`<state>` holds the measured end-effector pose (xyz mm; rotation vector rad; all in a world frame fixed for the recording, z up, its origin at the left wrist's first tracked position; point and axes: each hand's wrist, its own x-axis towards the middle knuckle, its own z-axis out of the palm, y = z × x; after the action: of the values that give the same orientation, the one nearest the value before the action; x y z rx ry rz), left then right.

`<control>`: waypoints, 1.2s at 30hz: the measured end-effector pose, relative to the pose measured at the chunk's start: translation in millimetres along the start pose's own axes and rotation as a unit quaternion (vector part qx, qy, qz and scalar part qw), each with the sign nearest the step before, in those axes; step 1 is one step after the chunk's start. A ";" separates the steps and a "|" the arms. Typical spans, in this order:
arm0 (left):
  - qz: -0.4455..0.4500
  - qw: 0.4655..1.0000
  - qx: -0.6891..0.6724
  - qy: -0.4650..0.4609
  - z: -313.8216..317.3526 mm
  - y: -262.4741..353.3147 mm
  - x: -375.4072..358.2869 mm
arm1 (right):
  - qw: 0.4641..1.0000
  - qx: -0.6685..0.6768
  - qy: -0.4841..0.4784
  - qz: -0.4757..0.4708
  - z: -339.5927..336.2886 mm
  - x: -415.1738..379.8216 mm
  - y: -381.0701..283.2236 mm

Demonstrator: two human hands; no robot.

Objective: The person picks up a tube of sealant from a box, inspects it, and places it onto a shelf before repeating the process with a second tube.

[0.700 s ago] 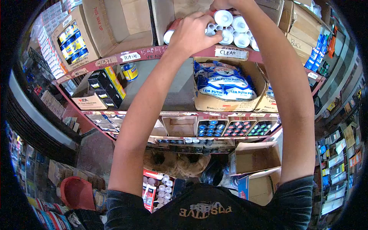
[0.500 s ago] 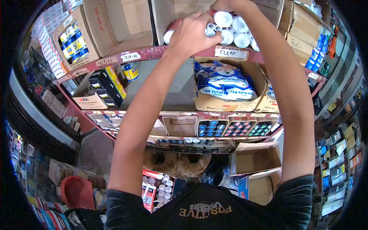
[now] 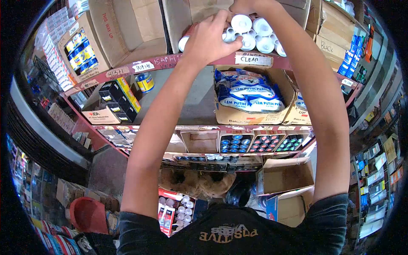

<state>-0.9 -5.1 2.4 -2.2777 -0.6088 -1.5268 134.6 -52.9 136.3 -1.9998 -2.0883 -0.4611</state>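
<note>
White-ended sealant cartridges [image 3: 248, 41] lie stacked on their sides in an open cardboard box [image 3: 172, 25] on the upper shelf. My left hand [image 3: 212, 36] is over the left part of the stack, its fingers bent round the cartridges and the thumb lying across their white ends. One more cartridge end [image 3: 183, 43] shows left of that hand. My right hand [image 3: 248, 6] reaches over the back of the stack at the top edge of the view, where most of its fingers are hidden. Below the stack, a "CLEAR" label [image 3: 253, 59] is stuck on the shelf edge.
A carton of blue-and-white glue packs [image 3: 250, 91] stands on the shelf below, with a small blue-yellow can [image 3: 145, 82] and black boxes [image 3: 114, 102] to the left. Lower down are spray cans [image 3: 234, 143], open cartons [image 3: 284, 176] and a red plastic tub [image 3: 87, 214].
The shelves and the stack sit slightly further left in the view. Both hands stay at the cartridges; the left hand has barely shifted along with them.
</note>
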 end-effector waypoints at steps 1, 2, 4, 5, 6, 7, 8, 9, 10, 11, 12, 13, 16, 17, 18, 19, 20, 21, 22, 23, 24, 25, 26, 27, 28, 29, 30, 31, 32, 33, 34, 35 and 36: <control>0.005 1.000 0.000 0.003 0.4 -0.3 -0.1 | 1.000 0.012 -0.008 -0.009 -1.6 -1.3 1.9; 0.010 1.000 0.000 0.005 0.9 -0.4 -1.1 | 0.999 0.025 -0.018 -0.019 -1.0 -2.3 4.0; 0.002 1.000 0.007 0.001 1.3 -0.2 -1.8 | 0.997 -0.014 -0.005 -0.077 4.1 10.6 12.1; -0.005 1.000 0.016 -0.001 1.9 0.4 -2.2 | 0.989 -0.053 0.009 -0.136 7.9 15.5 17.5; -0.005 1.000 0.015 -0.003 2.5 1.4 -3.0 | 0.989 -0.052 0.008 -0.135 11.7 14.7 24.5; 0.006 1.000 0.022 0.013 2.9 2.3 -3.2 | 0.987 0.007 0.028 -0.160 14.3 13.1 33.0; 0.018 0.999 0.029 0.029 3.1 3.0 -2.9 | 0.980 0.065 0.048 -0.184 16.5 11.9 41.0; 0.018 0.999 0.029 0.028 3.3 2.4 -2.6 | 0.980 0.066 0.048 -0.183 19.3 11.8 48.2; 0.018 0.999 0.034 0.002 2.6 1.1 -1.5 | 0.973 0.092 0.069 -0.199 21.4 12.2 55.2; 0.018 0.999 0.039 -0.024 2.3 0.2 -1.0 | 0.965 0.118 0.091 -0.215 23.7 12.3 62.4; 0.018 0.999 0.039 -0.025 1.2 1.5 -0.8 | 0.965 0.119 0.091 -0.214 26.3 11.7 70.2; -0.011 0.998 0.042 -0.049 0.2 3.0 -0.8 | 0.966 0.104 0.103 -0.213 28.8 10.9 78.3; -0.033 0.996 0.053 -0.066 0.9 3.2 0.4 | 0.962 0.110 0.103 -0.228 31.8 1.0 97.9; -0.028 0.996 0.061 -0.056 1.4 2.8 0.5 | 0.956 0.131 0.091 -0.246 33.1 -3.6 102.5; -0.026 0.996 0.060 -0.057 1.7 2.7 0.8 | 0.956 0.131 0.092 -0.244 33.9 -9.9 102.0; -0.030 0.996 0.064 -0.061 1.8 2.7 1.2 | 0.955 0.160 0.093 -0.230 35.4 -16.0 100.5; -0.033 0.995 0.069 -0.065 1.8 2.9 1.3 | 0.953 0.190 0.094 -0.216 36.6 -23.2 100.0; -0.031 0.995 0.068 -0.066 2.0 3.1 1.3 | 0.945 0.184 0.110 -0.246 35.0 -31.2 101.9; -0.022 0.996 0.066 -0.062 2.0 3.3 1.5 | 0.945 0.184 0.112 -0.245 37.3 -31.8 104.5; -0.014 0.996 0.065 -0.058 1.8 3.6 1.5 | 0.932 0.198 0.151 -0.265 43.7 -31.6 106.3; -0.012 0.996 0.066 -0.059 1.4 4.0 1.7 | 0.915 0.211 0.190 -0.286 50.8 -30.7 107.5; -0.014 0.996 0.060 -0.067 0.9 4.3 2.0 | 0.922 0.203 0.207 -0.259 58.1 -24.2 109.2; -0.016 0.996 0.054 -0.074 0.2 4.1 3.5 | 0.921 0.202 0.210 -0.259 66.5 -20.8 112.7; -0.013 0.996 0.055 -0.072 -0.7 4.3 4.6 | 0.928 0.186 0.218 -0.239 69.9 -23.4 112.6; -0.015 0.995 0.050 -0.080 -1.7 4.6 4.4 | 0.934 0.170 0.225 -0.220 70.5 -24.4 113.5; -0.016 0.995 0.046 -0.088 -2.7 4.7 4.5 | 0.942 0.199 0.185 -0.196 71.5 -28.4 116.9; -0.016 0.995 0.048 -0.087 -2.9 4.0 4.8 | 0.941 0.200 0.187 -0.197 72.3 -28.7 116.3; -0.014 0.995 0.054 -0.087 -2.4 3.9 4.5 | 0.943 0.182 0.190 -0.203 74.5 -29.8 115.8; -0.012 0.994 0.060 -0.087 -1.4 3.9 4.1 | 0.945 0.164 0.192 -0.209 76.8 -31.7 116.5; -0.012 0.994 0.059 -0.089 -1.3 4.9 4.2 | 0.942 0.165 0.202 -0.211 77.2 -36.1 116.2; -0.011 0.994 0.063 -0.091 -1.9 5.8 3.8 | 0.942 0.166 0.200 -0.210 79.3 -36.5 117.2; -0.010 0.993 0.068 -0.092 -2.7 6.7 3.2 | 0.938 0.168 0.213 -0.216 82.1 -35.8 117.5; -0.012 0.993 0.067 -0.093 -2.1 5.4 2.5 | 0.933 0.170 0.226 -0.223 83.4 -36.4 116.7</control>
<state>1.0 -10.4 5.3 -2.3316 -0.7687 -1.2511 258.1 -52.8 54.7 -1.0979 -2.1216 -0.5275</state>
